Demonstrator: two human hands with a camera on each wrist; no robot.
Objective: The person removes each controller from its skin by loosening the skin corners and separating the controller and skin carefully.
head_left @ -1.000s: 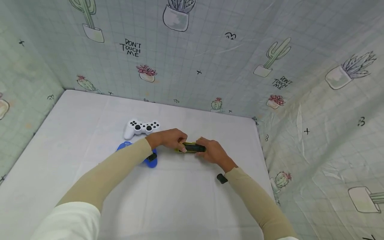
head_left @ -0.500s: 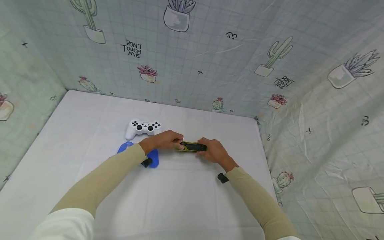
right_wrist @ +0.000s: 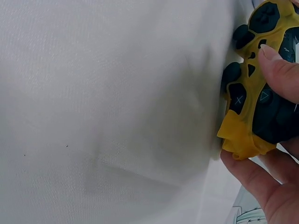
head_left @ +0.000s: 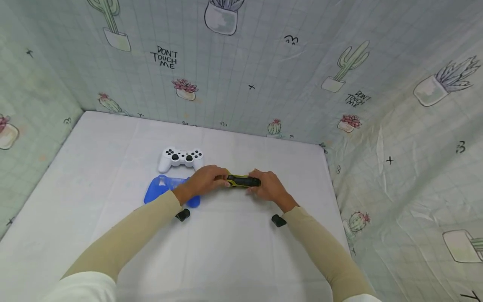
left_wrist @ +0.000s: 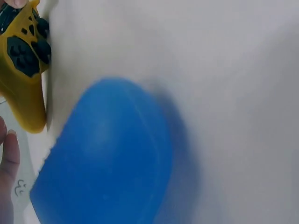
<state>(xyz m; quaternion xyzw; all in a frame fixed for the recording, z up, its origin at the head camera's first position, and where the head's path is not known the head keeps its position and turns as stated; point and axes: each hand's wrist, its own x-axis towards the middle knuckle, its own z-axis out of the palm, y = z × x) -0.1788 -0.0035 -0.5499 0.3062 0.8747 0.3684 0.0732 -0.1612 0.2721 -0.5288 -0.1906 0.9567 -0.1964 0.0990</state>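
A black game controller (head_left: 245,181) sits in a yellow rubbery sleeve (left_wrist: 25,100) with cut-outs for its buttons and sticks. My right hand (head_left: 268,186) grips its right end, the thumb (right_wrist: 280,74) across the face and fingers under the grip. There the sleeve's edge (right_wrist: 245,140) is bunched, and black casing shows bare beside it. My left hand (head_left: 206,179) is at the controller's left end. In the left wrist view its fingertips (left_wrist: 10,149) appear apart from the yellow-covered grip, with the rest of the hand out of frame.
A blue controller sleeve (head_left: 154,191) lies on the white table (head_left: 226,251), partly under my left forearm. Behind it is a white game controller (head_left: 182,158). A cactus-print curtain (head_left: 234,63) encloses the back and sides. Small black devices (head_left: 278,220) are worn at both wrists.
My left hand has shifted slightly left and its forearm has come down, uncovering more of the blue sleeve. The right hand keeps its grip on the controller, nearly still.
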